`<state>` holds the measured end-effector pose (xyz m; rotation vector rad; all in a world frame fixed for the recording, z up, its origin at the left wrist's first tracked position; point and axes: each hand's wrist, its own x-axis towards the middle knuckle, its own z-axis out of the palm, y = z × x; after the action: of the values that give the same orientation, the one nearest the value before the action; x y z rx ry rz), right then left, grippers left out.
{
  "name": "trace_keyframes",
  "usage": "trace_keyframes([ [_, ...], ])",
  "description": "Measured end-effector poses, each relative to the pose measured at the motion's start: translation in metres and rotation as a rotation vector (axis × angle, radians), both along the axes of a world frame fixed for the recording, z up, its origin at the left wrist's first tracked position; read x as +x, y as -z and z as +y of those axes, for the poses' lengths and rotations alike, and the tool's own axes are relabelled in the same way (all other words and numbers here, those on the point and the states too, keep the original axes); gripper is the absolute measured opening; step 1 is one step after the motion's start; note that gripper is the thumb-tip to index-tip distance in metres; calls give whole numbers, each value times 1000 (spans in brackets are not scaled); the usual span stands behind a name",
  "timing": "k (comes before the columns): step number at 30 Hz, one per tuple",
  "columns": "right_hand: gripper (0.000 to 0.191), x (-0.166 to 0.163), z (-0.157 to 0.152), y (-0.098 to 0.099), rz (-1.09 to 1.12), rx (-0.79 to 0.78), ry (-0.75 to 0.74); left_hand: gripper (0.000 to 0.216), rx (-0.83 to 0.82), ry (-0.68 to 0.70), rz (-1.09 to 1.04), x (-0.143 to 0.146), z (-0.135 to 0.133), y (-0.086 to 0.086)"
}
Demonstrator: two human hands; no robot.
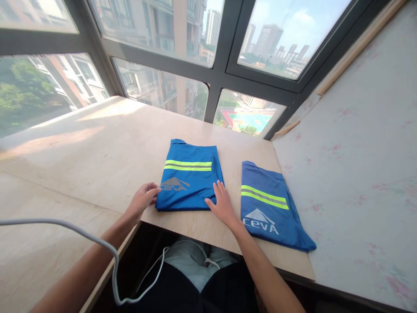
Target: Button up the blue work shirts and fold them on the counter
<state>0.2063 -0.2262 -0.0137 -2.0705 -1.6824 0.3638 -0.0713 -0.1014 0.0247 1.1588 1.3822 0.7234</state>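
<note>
A folded blue work shirt or similar garment (189,178) lies flat in front of me, with a yellow-and-grey reflective stripe and a grey CEVA print. My left hand (143,200) is at its left edge, fingers loosely bent and fingertips touching the cloth beside the print. Across from it, my right hand (224,204) rests on the lower right part, fingers spread. Neither hand grips the cloth. To the right lies a second folded blue garment (265,206) with the same stripe and print, its lower right corner sticking out; my right forearm passes beside it.
Both garments lie on a pale wooden surface (97,161) whose front edge is close to my lap. A white cable (110,248) loops across the lower left. Dark-framed windows (215,82) stand behind, and a flower-patterned wall (358,174) closes the right side.
</note>
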Motion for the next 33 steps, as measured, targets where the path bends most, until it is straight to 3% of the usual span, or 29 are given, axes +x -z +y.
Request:
trace_keyframes([
  [3,73,4,-12,1,68,49,199,55,-172,71,-86,-5,1,-16],
  [5,69,2,-17,-6,56,101,211,53,-223,147,-50,-2,4,-24],
  [9,46,-22,-17,-29,-42,230,-134,54,-201,248,88,11,12,-25],
  [12,32,-47,-5,-36,-70,243,-381,51,-201,257,133,19,14,-21],
  [17,14,-61,13,-24,-170,139,-449,38,-126,241,223,23,12,-16],
  [23,15,-50,-1,-16,-206,127,-425,35,-88,201,299,28,10,-13],
  [28,27,-40,-12,-28,-87,158,-425,39,-106,206,322,29,9,-18],
  [33,47,-10,-20,-26,-169,165,-219,56,-233,287,198,26,9,-28],
])
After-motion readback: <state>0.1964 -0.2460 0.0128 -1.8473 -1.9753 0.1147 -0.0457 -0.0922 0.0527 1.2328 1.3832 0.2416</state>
